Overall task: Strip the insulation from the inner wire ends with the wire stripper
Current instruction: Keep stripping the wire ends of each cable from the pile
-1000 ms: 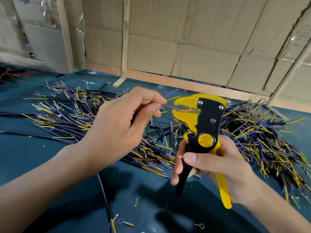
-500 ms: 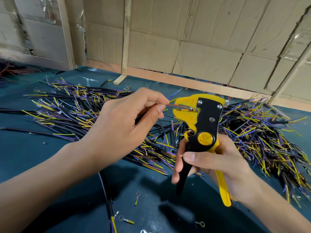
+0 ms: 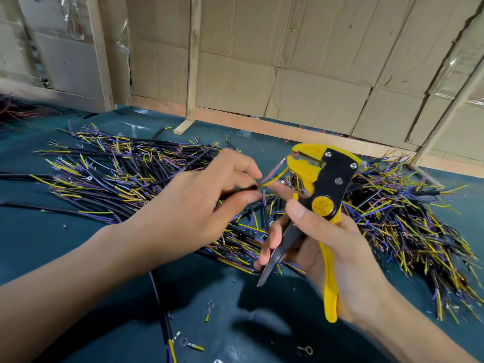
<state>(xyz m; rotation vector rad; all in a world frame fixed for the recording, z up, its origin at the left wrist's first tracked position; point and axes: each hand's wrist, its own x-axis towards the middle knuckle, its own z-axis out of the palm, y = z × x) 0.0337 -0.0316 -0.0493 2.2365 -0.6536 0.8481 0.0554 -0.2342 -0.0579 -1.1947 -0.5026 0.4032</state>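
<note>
Wire stripper: glossy yellow and black plastic, bright metal rivets. Behind it, wall of matt creased cardboard, rough wooden battens.

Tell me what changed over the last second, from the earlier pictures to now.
The left hand loosened its pinch and drew back slightly from the wire stripper; the pinkish inner wire that ran straight into the tool's head now rises at a slant toward it, with a yellow wire splayed beside it. The right hand kept its grip on the handles, and the cable pile stayed put.

Both forearms and hands are bare, no sleeves, gloves or rings.
</note>
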